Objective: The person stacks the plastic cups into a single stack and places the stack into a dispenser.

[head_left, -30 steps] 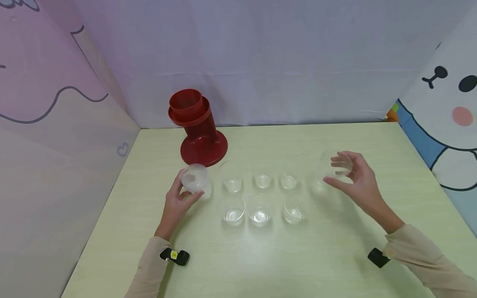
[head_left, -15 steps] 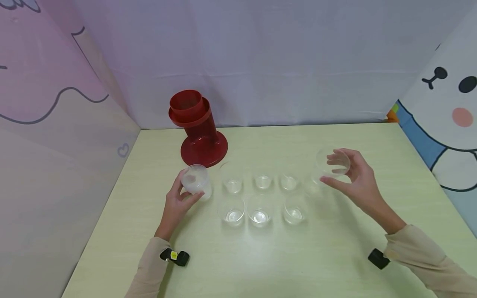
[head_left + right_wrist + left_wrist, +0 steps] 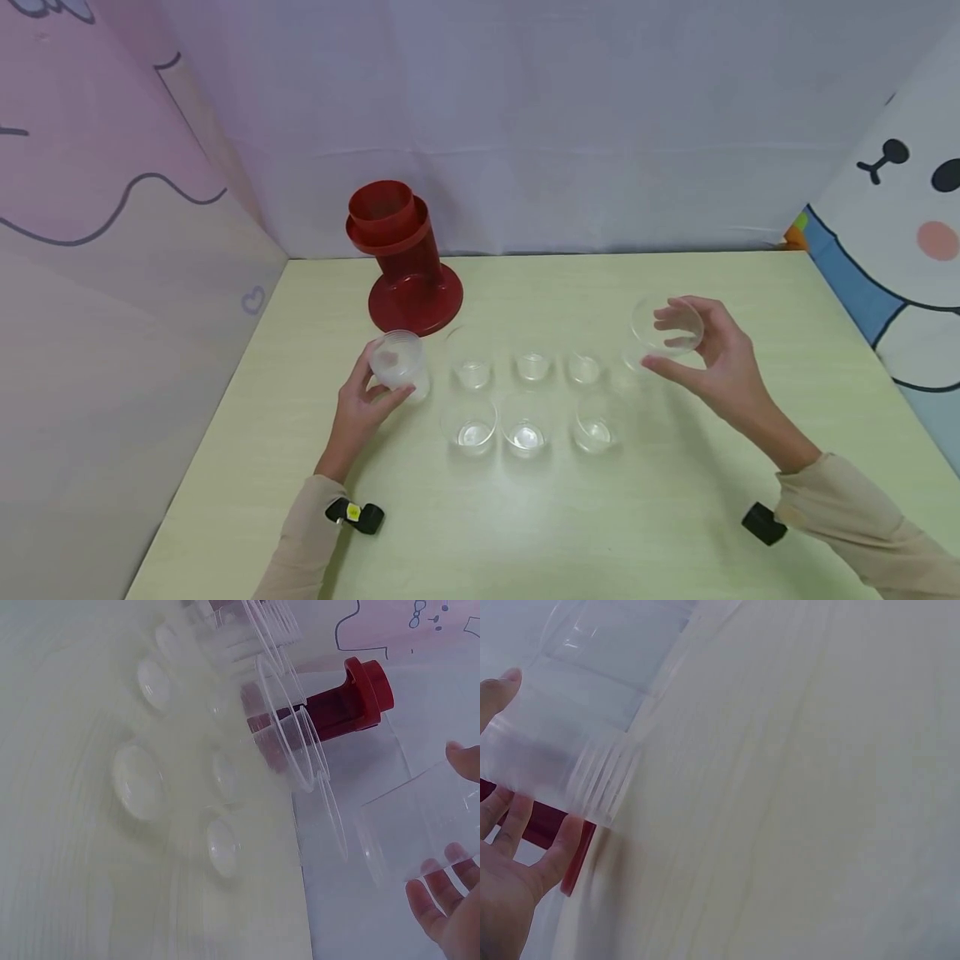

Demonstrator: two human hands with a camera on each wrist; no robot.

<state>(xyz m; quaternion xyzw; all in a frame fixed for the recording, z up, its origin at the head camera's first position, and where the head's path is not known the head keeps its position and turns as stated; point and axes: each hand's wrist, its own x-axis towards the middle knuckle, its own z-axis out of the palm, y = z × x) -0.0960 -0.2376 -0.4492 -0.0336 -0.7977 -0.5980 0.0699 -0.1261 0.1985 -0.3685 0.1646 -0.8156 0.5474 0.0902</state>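
Observation:
In the head view my left hand [image 3: 358, 417] grips a stack of nested clear plastic cups [image 3: 405, 364], thumb on the near side and fingers around the far side. The stacked rims [image 3: 604, 780] show as close ridges in the left wrist view. Over at the right, my right hand [image 3: 716, 371] holds a single clear plastic cup [image 3: 643, 327] between thumb and fingers, raised above the table in the right wrist view. Between the hands, several clear cups stand upright in two rows, among them a near-row cup [image 3: 525, 433] and a far-row cup [image 3: 532, 367].
A red cup holder [image 3: 412, 287] with a round base and a wide tubular top stands behind the left hand, close to the stack. The pale wood-look table [image 3: 517, 533] ends at a hanging cloth backdrop [image 3: 540, 150]. Printed cloth panels [image 3: 885, 275] flank both sides.
My right hand has moved slightly left and toward the back with its cup. The left hand keeps its grip on the stack, and the standing cups stay put.

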